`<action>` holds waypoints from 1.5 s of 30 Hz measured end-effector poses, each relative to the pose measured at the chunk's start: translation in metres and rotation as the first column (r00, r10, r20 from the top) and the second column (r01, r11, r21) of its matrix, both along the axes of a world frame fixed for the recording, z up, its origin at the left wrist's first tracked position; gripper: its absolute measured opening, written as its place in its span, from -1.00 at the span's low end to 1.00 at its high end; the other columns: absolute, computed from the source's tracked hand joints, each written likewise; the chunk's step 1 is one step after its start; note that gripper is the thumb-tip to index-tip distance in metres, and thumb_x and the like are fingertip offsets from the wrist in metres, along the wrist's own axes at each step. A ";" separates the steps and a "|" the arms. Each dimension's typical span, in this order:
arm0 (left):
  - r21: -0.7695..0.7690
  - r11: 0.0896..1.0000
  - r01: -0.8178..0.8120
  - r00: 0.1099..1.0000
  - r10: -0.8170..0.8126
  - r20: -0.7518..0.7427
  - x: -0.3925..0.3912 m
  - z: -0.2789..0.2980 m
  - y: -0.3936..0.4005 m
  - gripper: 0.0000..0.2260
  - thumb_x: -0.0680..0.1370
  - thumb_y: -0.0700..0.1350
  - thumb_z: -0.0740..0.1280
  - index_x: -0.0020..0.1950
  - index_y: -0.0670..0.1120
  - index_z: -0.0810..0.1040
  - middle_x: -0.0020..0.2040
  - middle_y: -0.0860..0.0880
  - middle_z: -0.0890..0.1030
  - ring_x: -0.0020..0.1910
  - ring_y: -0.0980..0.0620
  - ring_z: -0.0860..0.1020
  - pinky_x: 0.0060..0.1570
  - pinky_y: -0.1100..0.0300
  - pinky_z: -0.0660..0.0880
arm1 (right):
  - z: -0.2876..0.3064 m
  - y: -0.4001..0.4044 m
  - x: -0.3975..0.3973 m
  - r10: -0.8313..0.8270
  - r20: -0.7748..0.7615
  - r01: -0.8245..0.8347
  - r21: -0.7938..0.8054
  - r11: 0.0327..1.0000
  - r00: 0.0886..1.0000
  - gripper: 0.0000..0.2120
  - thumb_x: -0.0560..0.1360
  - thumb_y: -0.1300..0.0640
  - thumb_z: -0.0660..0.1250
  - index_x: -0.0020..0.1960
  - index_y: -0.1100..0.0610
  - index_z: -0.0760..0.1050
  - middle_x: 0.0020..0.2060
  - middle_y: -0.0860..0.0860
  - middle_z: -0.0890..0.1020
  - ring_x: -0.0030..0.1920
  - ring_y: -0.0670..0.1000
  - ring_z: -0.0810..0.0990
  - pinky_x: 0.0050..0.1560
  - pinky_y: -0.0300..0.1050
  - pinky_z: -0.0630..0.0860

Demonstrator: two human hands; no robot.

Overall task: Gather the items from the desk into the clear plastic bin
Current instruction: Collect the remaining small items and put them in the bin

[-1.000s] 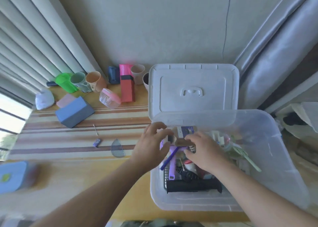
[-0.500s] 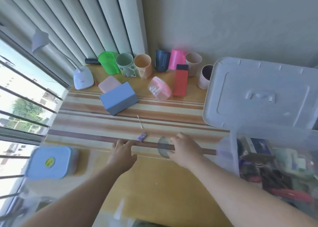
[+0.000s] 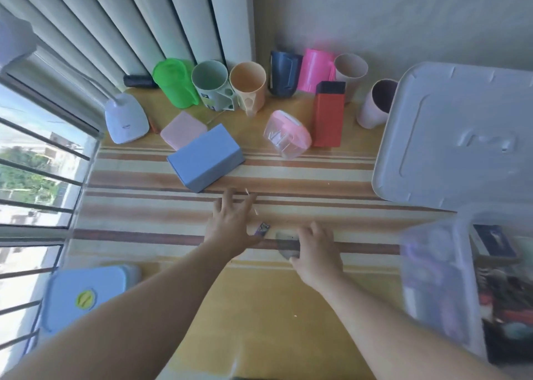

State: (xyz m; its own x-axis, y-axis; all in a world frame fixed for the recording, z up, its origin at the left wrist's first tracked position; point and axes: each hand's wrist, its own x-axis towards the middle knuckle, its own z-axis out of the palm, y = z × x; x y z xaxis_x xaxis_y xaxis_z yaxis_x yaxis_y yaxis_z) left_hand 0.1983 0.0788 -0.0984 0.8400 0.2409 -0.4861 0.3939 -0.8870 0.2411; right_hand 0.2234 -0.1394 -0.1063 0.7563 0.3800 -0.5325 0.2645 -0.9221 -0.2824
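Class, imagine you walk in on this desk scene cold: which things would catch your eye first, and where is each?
Probably the two hands at centre: the left hand spread flat on the striped mat, the right hand on a small grey semicircular piece. Next, the bright cups along the back wall, especially the green cup.

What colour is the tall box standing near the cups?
Red with a dark top, the tall box shows in the head view.

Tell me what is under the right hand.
The right hand lies on a dark, flat, half-round piece on the striped desk. Only the piece's left part shows; the rest is covered by the fingers, so its grip is unclear.
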 end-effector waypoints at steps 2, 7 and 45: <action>0.061 0.991 0.115 0.993 -0.113 -0.039 0.008 -0.002 0.007 -0.01 0.31 0.37 0.52 0.58 0.30 0.01 0.56 -0.06 -0.01 0.49 -0.20 0.11 0.41 -0.10 0.33 | -0.001 0.003 0.003 0.048 0.015 -0.047 -0.024 0.999 0.999 -0.65 0.55 -0.08 0.46 0.24 -0.02 0.43 0.23 -0.04 0.42 0.26 0.12 0.39 0.15 0.06 0.51; 0.097 0.961 0.259 0.966 -0.257 -0.040 0.027 -0.009 0.027 -0.39 0.50 0.15 0.48 0.49 0.33 0.31 0.55 0.06 0.20 0.48 -0.15 0.18 0.41 -0.05 0.31 | -0.002 0.002 0.006 0.053 0.006 -0.053 -0.039 0.998 0.999 -0.66 0.56 -0.08 0.44 0.26 -0.06 0.44 0.20 -0.07 0.46 0.26 0.10 0.41 0.18 0.11 0.44; -0.349 0.897 -0.272 0.935 0.332 0.125 -0.036 0.068 -0.071 -0.85 0.50 0.11 0.49 -0.22 0.10 0.68 -0.32 0.21 0.64 -0.25 0.17 0.58 -0.32 0.21 0.41 | 0.115 -0.073 0.004 -0.293 -0.236 0.372 0.454 0.810 0.926 -0.90 0.61 0.10 0.32 0.02 -0.04 0.62 -0.10 -0.18 0.68 -0.12 -0.08 0.65 -0.18 -0.18 0.56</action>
State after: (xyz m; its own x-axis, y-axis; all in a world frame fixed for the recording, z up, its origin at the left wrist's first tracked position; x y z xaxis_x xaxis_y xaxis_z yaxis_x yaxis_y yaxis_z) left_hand 0.1623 0.0077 -0.0307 0.8307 0.3527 -0.4308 0.5545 -0.5939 0.5830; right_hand 0.2276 -0.2123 0.0085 0.8109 0.3568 -0.4638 -0.1145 -0.6805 -0.7238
